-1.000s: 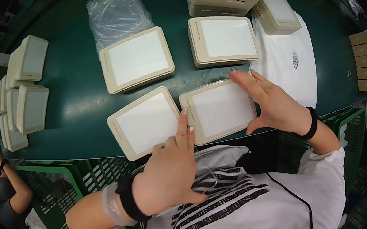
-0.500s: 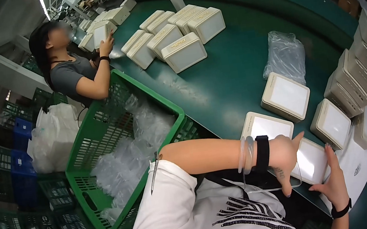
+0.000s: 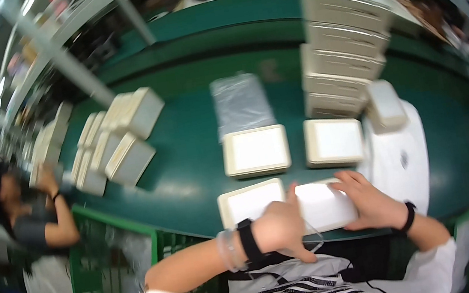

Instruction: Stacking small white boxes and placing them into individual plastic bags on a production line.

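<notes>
A cream box with a white top [image 3: 327, 208] lies at the near edge of the green table, between my hands. My right hand [image 3: 370, 202] grips its right side, fingers over the far corner and thumb low at the near one. Against its left side my left hand [image 3: 280, 230] is curved, one finger pointing up and another down; part of its grip is hidden. A thin clear strap or cord [image 3: 317, 243] hangs by the left hand. Just left lies another cream box [image 3: 249, 202], partly behind that hand.
Two more cream boxes [image 3: 256, 151] [image 3: 334, 141] lie beyond. A clear plastic bag [image 3: 242, 103] rests behind them, a tall box stack [image 3: 346, 39] at right, beside white cloth [image 3: 403, 157]. At left are more boxes [image 3: 130, 159], a green crate [image 3: 155, 243] and a co-worker [image 3: 32, 216].
The view has swung to the right and levelled. My right hand has closed in on the box's right side, and my left hand is at its left side.
</notes>
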Tool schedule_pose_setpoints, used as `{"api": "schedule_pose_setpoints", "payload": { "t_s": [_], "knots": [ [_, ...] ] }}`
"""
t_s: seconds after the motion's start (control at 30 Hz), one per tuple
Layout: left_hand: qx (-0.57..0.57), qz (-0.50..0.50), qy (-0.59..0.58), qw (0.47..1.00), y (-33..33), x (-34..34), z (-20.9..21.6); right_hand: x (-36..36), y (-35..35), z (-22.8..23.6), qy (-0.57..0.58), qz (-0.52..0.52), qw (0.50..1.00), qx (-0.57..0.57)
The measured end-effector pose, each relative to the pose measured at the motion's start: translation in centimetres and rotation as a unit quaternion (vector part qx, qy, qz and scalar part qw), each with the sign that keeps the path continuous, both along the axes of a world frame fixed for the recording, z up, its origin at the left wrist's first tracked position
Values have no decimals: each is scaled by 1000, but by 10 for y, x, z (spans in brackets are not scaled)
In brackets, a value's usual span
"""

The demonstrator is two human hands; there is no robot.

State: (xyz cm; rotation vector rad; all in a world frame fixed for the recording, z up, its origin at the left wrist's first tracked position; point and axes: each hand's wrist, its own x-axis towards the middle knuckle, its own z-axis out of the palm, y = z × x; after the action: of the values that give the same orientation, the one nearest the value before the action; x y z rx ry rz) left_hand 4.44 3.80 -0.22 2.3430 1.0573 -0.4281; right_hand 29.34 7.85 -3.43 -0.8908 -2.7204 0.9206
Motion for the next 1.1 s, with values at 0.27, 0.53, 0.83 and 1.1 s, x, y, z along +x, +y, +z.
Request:
{"api": "schedule_pose_setpoints", "payload": {
  "t_s": [0.27, 0.53, 0.83, 1.1],
  "knots": [
    [-13, 34, -17, 999, 8, -3, 3, 5, 0, -16, -33, 14, 990, 136],
    [-59, 101, -199, 973, -35, -68, 28, -9, -7, -4, -74, -12, 994, 80],
    [-195, 307, -553, 750, -27, -188, -9, -26, -1, 37, -207, -18, 976, 70],
    [-208, 552, -457, 665, 163, -234, -24, -42, -29, 34, -132, -53, 986, 91]
  ]
}}
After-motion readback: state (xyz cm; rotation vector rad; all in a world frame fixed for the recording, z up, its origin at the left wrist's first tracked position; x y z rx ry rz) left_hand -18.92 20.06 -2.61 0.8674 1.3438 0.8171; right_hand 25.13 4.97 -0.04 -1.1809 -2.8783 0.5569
